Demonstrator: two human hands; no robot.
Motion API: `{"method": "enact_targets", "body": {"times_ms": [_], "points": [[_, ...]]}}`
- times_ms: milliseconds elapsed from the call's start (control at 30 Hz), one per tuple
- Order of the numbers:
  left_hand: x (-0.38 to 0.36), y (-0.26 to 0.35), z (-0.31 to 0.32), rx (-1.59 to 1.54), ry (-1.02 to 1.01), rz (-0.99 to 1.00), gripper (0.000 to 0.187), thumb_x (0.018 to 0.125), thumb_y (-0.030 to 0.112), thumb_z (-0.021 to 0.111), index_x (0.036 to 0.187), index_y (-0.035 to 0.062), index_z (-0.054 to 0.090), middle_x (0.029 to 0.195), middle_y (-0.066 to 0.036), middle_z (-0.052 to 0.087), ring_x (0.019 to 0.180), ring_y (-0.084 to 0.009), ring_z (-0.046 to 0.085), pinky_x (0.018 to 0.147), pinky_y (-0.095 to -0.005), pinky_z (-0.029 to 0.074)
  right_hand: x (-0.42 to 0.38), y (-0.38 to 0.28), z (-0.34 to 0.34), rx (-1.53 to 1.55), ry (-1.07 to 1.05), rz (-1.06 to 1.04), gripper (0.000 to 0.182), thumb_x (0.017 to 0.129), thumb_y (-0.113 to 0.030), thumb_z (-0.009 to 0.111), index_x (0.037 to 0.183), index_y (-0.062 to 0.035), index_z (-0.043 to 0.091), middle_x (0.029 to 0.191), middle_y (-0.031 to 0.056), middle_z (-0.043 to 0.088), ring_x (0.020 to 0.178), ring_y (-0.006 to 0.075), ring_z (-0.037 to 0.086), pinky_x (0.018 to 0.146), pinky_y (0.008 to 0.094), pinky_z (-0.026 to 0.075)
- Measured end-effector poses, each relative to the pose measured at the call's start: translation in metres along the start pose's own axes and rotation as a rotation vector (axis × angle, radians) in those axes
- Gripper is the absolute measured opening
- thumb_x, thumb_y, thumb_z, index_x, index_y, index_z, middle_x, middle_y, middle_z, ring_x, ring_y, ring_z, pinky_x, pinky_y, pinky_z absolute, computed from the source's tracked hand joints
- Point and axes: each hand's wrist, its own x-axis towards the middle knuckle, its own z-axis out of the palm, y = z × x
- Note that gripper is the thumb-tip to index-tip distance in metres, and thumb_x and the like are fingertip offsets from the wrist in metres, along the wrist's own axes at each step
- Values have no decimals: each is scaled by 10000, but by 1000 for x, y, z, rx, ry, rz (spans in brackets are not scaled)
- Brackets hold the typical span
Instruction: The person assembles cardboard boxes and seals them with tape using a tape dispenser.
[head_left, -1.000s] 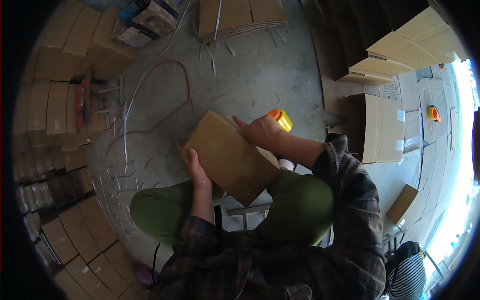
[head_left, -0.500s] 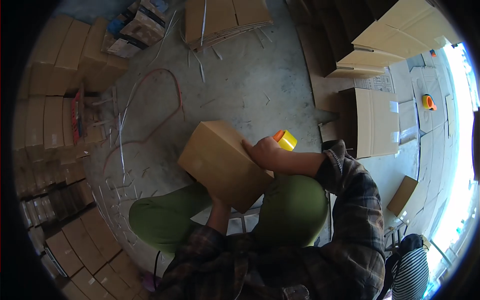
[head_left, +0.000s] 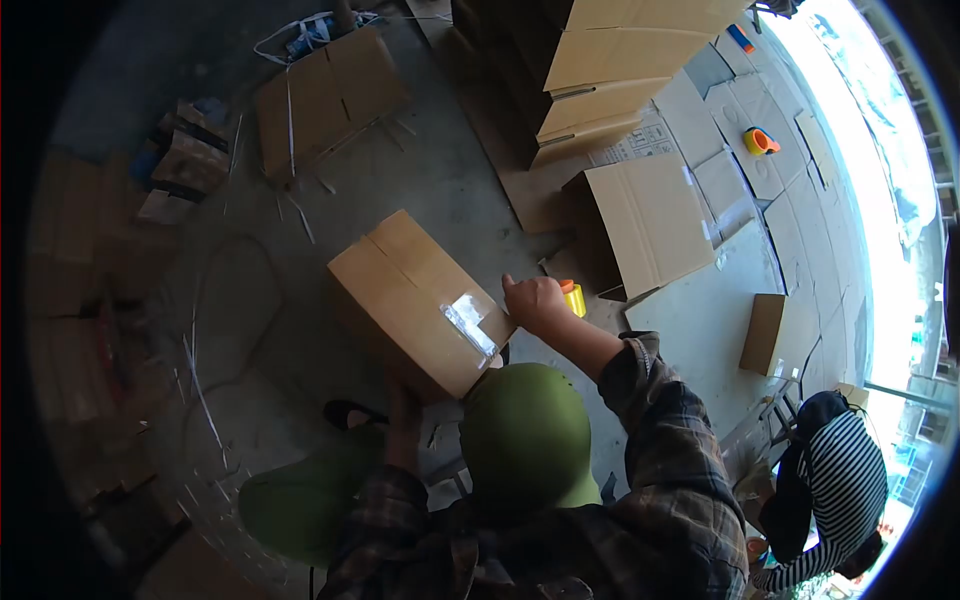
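Head view. Carton (head_left: 395,285) held up in front of the knees, tilted, over the concrete floor (head_left: 440,180); silvery tape strip (head_left: 468,327) on the face turned up, near the end by the right hand (head_left: 535,303). That hand: fingers curled in, apparently round the yellow-orange tape roll (head_left: 574,299) showing past its far side; beside the carton's end. Left hand (head_left: 404,392) low at the carton's near side, in shadow, seemingly propping it; fingers hidden, spread cannot be told. Step in hand, my judgement: taping the carton. Next move calls for steady left support, strip pressed flat.
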Motion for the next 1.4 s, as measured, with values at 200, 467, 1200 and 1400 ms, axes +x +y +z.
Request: {"method": "enact_targets", "body": {"times_ms": [200, 467, 1200, 1400], "points": [[-12, 64, 18, 148, 174, -20, 604, 974, 450, 492, 1414, 51, 379, 1397, -99, 459, 1259, -246, 466, 1016, -417, 418, -47, 8, 32, 235, -21, 185, 272, 880, -187, 521, 1135, -100, 564, 807, 119, 697, 779, 302, 696, 615, 425, 531], [-16, 143, 152, 359, -36, 225, 374, 980, 304, 538, 1236, 33, 510, 1209, -89, 583, 1095, -203, 570, 963, -371, 460, -112, 9, 78, 361, 12, 344, 198, 892, -256, 519, 1018, -123, 594, 760, 128, 688, 726, 300, 695, 570, 442, 519], [13, -34, 471, 591, -737, -370, 365, 943, 142, 579, 1264, 96, 412, 1190, -41, 542, 1075, -172, 569, 863, -389, 529, -149, 9, 91, 616, 172, 458, 306, 900, -342, 546, 1166, -222, 638, 810, 176, 686, 760, 346, 678, 659, 446, 542], [33, -83, 451, 509, -674, -491, 349, 949, 82, 537, 1260, 64, 379, 1196, -123, 497, 1064, -243, 583, 870, -458, 554, -140, 12, 95, 669, 187, 399, 347, 887, -355, 563, 1202, -224, 627, 807, 195, 680, 764, 371, 672, 679, 474, 535]]}}
